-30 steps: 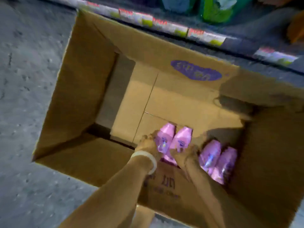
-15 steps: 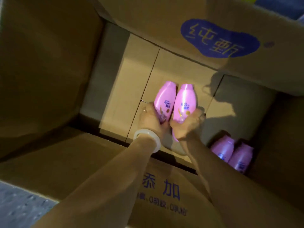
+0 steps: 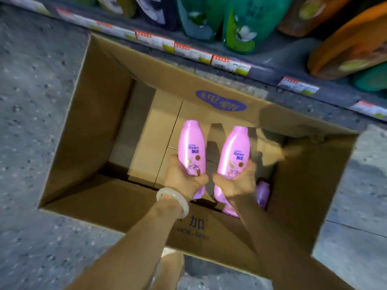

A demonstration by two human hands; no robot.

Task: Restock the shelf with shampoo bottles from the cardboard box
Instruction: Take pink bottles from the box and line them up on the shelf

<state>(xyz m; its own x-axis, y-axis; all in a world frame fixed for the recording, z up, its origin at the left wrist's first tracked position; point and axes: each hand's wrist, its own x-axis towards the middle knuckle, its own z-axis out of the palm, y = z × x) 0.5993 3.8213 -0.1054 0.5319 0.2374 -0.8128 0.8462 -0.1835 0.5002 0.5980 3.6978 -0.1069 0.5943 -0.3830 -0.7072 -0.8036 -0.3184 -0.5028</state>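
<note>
Left hand fingers wrapped round pink shampoo bottle, right hand fingers wrapped round second pink bottle. Both bottles side by side, apart, above open cardboard box. Third pink bottle inside box, right of right hand. Shelf beyond box far wall. White bangle on left wrist.

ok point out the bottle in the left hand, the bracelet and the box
bottle (image 3: 192, 147), head view, on its pink front above the label
bracelet (image 3: 172, 198), head view, on the white band
box (image 3: 98, 114), head view, on its left inner wall
</note>
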